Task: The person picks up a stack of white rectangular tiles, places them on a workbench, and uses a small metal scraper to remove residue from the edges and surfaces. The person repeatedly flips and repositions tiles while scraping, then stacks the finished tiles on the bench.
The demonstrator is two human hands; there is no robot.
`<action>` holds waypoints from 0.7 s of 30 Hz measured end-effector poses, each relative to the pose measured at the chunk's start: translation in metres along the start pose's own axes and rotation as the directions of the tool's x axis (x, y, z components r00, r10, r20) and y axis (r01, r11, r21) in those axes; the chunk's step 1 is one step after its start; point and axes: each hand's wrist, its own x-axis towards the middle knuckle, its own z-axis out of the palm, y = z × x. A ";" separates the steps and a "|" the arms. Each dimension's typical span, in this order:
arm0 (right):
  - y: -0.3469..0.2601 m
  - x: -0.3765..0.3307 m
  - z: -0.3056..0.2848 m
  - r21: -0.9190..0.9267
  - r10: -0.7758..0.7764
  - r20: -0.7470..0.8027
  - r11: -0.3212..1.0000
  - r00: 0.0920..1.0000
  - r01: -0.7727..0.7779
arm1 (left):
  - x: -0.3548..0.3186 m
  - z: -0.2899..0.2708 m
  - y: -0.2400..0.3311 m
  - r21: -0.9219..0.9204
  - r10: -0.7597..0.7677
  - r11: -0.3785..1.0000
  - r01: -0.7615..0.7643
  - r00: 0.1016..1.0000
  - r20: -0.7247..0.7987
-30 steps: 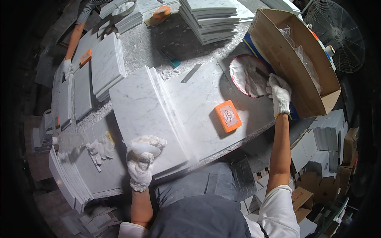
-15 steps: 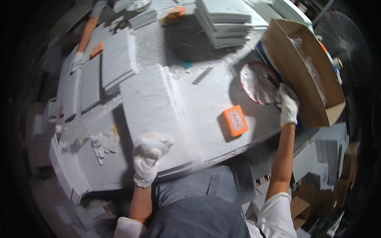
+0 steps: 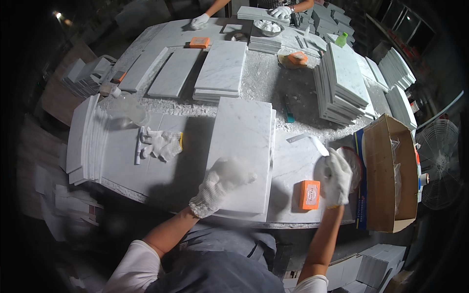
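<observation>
My left hand [image 3: 215, 188], in a white knit glove, lies at the near end of a stack of marble tiles [image 3: 240, 141]. Its fingers curl round something pale and blurred that I cannot make out. My right hand [image 3: 337, 178], gloved too, grips a putty knife whose pale blade [image 3: 318, 145] points up and left. Behind that hand stands a round bowl [image 3: 352, 168] with a red rim and a plastic lining, partly hidden. An orange block-shaped hand pad [image 3: 309, 195] rests just left of my right hand. A thin metal strip [image 3: 296, 138] lies near the blade.
A long open cardboard box [image 3: 388, 190] stands at the right. Loose white gloves [image 3: 166, 144] lie on the left slab. Tall tile stacks [image 3: 342, 80] and a teal-handled tool [image 3: 289, 113] are farther back. Across the table are a co-worker's gloved hands [image 3: 281, 12].
My view has swung, so the table sits differently in it. My right hand has drawn the putty knife out of the bowl area, leftward. The left hand stays over the tile stack.
</observation>
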 end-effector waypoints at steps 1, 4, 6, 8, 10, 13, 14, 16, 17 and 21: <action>0.001 0.000 0.017 0.068 0.080 0.037 0.994 0.996 -0.083 | -0.001 -0.004 -0.003 -0.001 -0.014 1.000 0.014 1.000 -0.010; 0.002 0.009 0.070 0.064 0.262 0.092 0.961 0.961 -0.269 | 0.004 -0.021 -0.004 0.202 0.043 0.979 -0.017 0.992 -0.121; 0.001 0.013 0.100 0.050 0.290 0.125 0.953 0.949 -0.298 | 0.009 -0.029 0.000 0.108 0.068 0.993 -0.057 0.992 -0.103; -0.002 0.018 0.123 0.049 0.289 0.175 0.952 0.941 -0.301 | 0.015 -0.027 0.003 -0.111 0.034 0.993 -0.047 0.992 -0.120; -0.003 0.019 0.140 0.065 0.290 0.164 0.951 0.943 -0.304 | 0.018 -0.024 0.006 -0.090 0.087 0.991 -0.095 0.992 -0.097; -0.005 0.026 0.158 0.029 0.295 0.131 0.953 0.947 -0.301 | 0.019 -0.020 0.006 -0.321 0.017 0.946 -0.044 0.996 -0.086; -0.005 0.028 0.163 0.009 0.298 0.120 0.954 0.947 -0.301 | 0.019 -0.019 0.006 -0.377 -0.013 0.926 -0.026 0.995 -0.100; -0.002 0.030 0.171 0.041 0.298 0.113 0.952 0.948 -0.304 | 0.017 -0.019 0.003 -0.430 -0.053 0.903 -0.015 0.988 -0.145; 0.000 0.031 0.173 0.029 0.290 0.110 0.955 0.951 -0.295 | 0.016 -0.020 0.002 -0.398 -0.047 0.917 -0.022 0.986 -0.163; 0.012 0.033 0.180 -0.036 0.121 0.085 0.992 0.989 -0.118 | 0.014 -0.021 -0.003 -0.341 -0.029 0.939 -0.037 0.982 -0.188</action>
